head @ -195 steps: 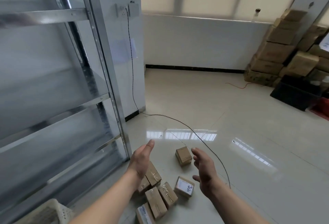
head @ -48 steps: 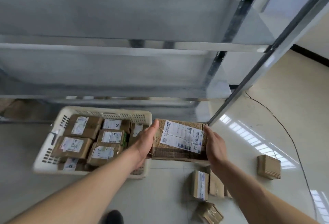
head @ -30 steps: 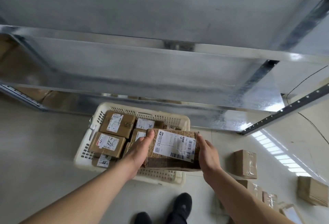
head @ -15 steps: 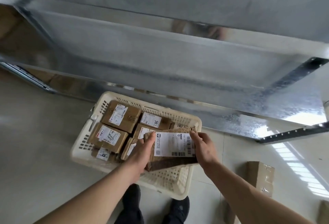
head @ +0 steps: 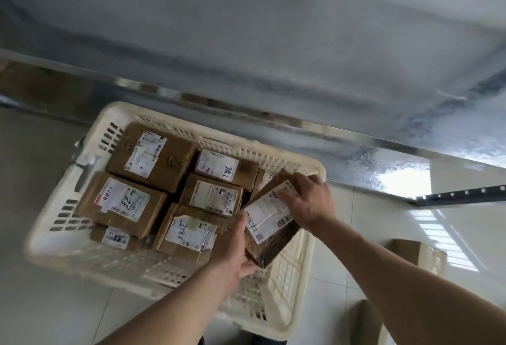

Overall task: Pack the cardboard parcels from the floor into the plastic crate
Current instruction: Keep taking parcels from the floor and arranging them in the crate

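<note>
Over the crate's right end, both hands hold 1 labelled cardboard parcel tilted, the left hand gripping its near-left corner, the right hand curled over its far edge. It looks mid-placement into the cream plastic crate; next it needs lowering into the free right-hand gap. Packed parcels crowd the left; 2 loose boxes wait on the floor to the right, and a metal shelf overhangs the far side.
</note>
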A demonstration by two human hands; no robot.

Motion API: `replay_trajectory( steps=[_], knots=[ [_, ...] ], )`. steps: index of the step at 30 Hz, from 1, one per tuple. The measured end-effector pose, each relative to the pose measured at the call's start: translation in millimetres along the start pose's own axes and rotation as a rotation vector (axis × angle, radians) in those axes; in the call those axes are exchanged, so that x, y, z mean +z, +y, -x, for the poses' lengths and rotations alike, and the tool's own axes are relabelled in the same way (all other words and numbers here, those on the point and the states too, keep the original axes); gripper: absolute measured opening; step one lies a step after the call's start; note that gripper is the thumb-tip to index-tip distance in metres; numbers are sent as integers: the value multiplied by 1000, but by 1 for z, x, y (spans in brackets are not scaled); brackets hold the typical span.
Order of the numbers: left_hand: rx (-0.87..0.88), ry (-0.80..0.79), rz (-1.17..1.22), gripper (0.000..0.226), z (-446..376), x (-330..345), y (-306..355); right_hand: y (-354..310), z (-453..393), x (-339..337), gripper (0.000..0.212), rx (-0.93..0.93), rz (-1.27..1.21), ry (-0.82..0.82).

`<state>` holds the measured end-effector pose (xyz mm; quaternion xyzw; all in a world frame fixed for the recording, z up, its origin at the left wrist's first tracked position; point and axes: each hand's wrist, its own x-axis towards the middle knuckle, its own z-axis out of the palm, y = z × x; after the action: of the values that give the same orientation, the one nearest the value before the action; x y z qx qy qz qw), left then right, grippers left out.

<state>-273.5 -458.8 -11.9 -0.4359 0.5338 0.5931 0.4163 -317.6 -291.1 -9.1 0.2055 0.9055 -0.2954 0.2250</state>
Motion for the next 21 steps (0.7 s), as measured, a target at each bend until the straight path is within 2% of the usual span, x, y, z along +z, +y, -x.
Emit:
replay_trajectory(
  steps=[4,8,11,13,15,17,21],
  knots=[
    [-46,-14,63,39,-45,1,-8,7,-38,27,60,-61,142,-7],
    [-92,-6,92,33,-71,-2,-14,8,-64,47,51,-74,164,-31],
    [-106,-28,116,52,-80,-3,-13,12,-74,55,47,-76,185,-5],
    [-121,-29,137,59,-86,0,-11,12,-79,57,49,-82,218,-9],
    [-130,-37,157,56,-92,5,-8,14,-86,58,53,-91,259,-25],
    [-131,-42,181,48,-97,13,-6,17,-94,60,61,-117,340,-30],
    [-180,-84,224,57,-107,28,-3,25,-107,73,79,-152,385,-88]
  ],
)
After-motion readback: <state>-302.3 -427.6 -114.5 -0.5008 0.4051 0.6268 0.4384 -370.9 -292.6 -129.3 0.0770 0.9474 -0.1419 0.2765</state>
